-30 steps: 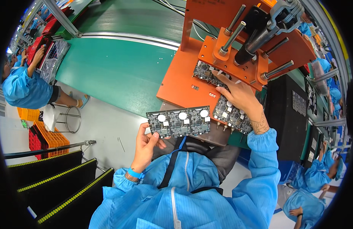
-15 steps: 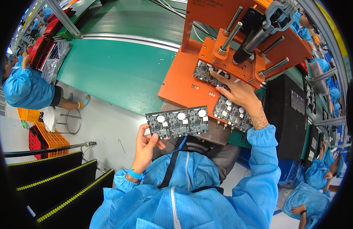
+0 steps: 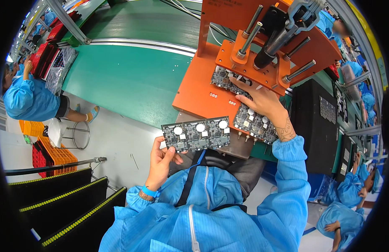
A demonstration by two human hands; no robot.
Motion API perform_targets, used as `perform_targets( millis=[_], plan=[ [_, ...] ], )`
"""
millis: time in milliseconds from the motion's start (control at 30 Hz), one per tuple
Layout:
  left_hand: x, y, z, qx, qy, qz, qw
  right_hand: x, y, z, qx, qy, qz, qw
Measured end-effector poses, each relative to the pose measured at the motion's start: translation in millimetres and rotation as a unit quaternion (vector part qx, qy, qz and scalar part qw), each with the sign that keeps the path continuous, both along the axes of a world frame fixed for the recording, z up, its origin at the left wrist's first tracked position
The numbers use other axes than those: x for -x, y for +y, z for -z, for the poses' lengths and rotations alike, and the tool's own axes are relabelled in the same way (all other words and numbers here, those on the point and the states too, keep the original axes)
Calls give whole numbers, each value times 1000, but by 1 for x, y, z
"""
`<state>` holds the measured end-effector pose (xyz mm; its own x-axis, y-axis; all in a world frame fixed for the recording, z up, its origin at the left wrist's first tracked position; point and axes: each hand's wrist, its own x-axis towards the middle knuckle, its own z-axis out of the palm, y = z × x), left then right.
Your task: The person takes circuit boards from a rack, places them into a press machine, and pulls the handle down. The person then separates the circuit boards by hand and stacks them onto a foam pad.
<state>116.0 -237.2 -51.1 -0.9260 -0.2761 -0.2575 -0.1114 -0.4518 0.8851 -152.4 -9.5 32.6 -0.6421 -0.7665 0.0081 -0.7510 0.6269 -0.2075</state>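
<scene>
My left hand (image 3: 161, 158) pinches the lower left corner of a dark circuit board panel (image 3: 195, 134) that bears three round white parts. It holds the panel in front of my lap, with its component face showing. My right hand (image 3: 261, 101) reaches under the raised plate of an orange press fixture (image 3: 255, 61). Its fingers are stretched out over a second circuit board (image 3: 222, 79) lying in the fixture; some fingertips are hidden by the plate. Beneath my right wrist, a third circuit board (image 3: 255, 124) lies at the front of the orange base.
A green work surface (image 3: 127, 80) spreads left of the fixture. Black racks with yellow-green edges (image 3: 85, 216) stand at lower left, near an orange crate (image 3: 56, 153) and a stool (image 3: 58, 131). A large black box (image 3: 312, 126) is at right. Co-workers in blue (image 3: 30, 96) sit around.
The view has shifted slightly, so the fixture appears a little further left. Both my hands keep their places. A co-worker's hand at lower right has moved a bit.
</scene>
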Motion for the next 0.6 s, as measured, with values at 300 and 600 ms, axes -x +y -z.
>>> perform_targets(
  millis=[300, 600],
  plan=[
    [0, 0, 1, 9, -5, 2, 1000, 2, 1, 0, 8, -17, -10, 1000],
    [-4, 0, -2, 8, -12, -3, 1000, -33, -6, 21, 74, 181, -152, 969]
  ],
)
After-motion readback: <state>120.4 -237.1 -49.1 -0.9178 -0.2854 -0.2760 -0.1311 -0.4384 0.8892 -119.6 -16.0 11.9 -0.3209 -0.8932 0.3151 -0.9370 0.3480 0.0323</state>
